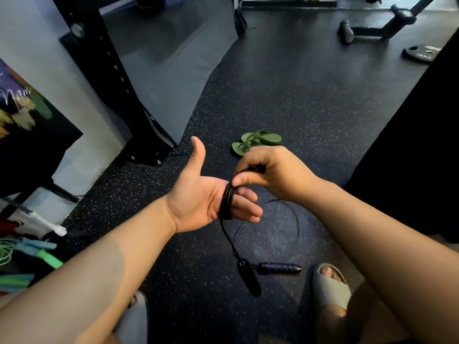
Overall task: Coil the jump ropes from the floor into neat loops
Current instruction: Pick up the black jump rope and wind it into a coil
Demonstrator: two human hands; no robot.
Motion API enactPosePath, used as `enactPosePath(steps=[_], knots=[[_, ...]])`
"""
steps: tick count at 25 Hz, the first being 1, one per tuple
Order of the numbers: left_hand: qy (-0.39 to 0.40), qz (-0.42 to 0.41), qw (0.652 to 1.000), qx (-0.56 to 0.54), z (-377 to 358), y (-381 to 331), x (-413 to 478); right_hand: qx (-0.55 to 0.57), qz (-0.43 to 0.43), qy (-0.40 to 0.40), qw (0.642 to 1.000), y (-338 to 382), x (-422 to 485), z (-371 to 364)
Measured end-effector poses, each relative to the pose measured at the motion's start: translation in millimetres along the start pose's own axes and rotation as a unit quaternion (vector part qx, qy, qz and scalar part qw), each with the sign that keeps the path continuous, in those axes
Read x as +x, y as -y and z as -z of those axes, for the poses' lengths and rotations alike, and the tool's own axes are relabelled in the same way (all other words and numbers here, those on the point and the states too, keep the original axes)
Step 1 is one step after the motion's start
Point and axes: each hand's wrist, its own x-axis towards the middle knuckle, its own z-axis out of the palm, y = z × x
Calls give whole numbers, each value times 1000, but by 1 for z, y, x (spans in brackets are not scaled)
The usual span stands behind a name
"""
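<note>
A thin black jump rope (227,202) is wound in several turns around the straight fingers of my left hand (198,197), palm up, thumb pointing away. My right hand (268,170) pinches the rope just above those fingers. A loose arc of the cord (288,207) curves below my right wrist. One black handle (249,278) dangles from the coil on a short length of cord. The other handle (279,267), dark blue with ribbing, lies on the floor.
Green flip-flops (255,142) lie on the speckled rubber floor (298,95) ahead. A black rack post (111,78) stands left, a bench base (377,23) and weight plate (422,53) far right. Green and blue ropes (37,252) lie at left. My sandalled foot (330,286) is beside the blue handle.
</note>
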Motion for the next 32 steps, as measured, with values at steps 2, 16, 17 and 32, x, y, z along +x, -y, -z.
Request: enactPosePath(steps=[2,16,17,32], knots=[[28,-15,998,-56,0,-3,-2,80,-49,-12,995,-8,-4,-6],[-179,-308,902,-245,19,-28,-17,5,-193,270,943,2,-23,-62],[-198,-317,894,-246,23,-29,-17,-18,-179,282,942,4,-23,-62],[-41,86,991,97,15,-4,-11,-20,7,101,995,14,3,-5]])
